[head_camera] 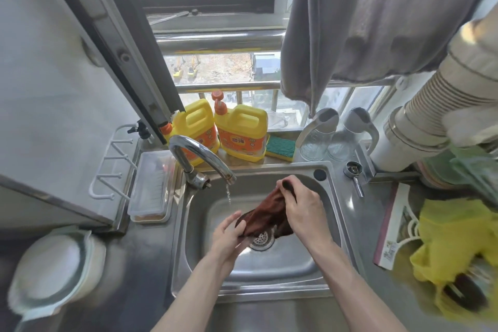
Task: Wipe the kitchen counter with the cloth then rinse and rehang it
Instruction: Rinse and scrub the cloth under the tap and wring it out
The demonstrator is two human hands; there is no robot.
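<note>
A dark brown cloth (266,214) is stretched between both hands over the steel sink (272,275), above the drain (260,238). My left hand (229,234) grips its lower left end. My right hand (301,206) clutches the upper right end, a dark bunch sticking out above the fingers. A thin stream of water falls from the chrome tap (200,158), just left of the cloth. The steel counter (140,277) surrounds the sink.
Two yellow detergent jugs (241,132), a green sponge (280,147) and clear bottles (314,140) stand behind the sink. A white hook rack (113,170) and plastic box (151,186) sit left, a lidded pot (54,269) lower left. Grey cloth (377,16) hangs above. A yellow bag (455,250) lies right.
</note>
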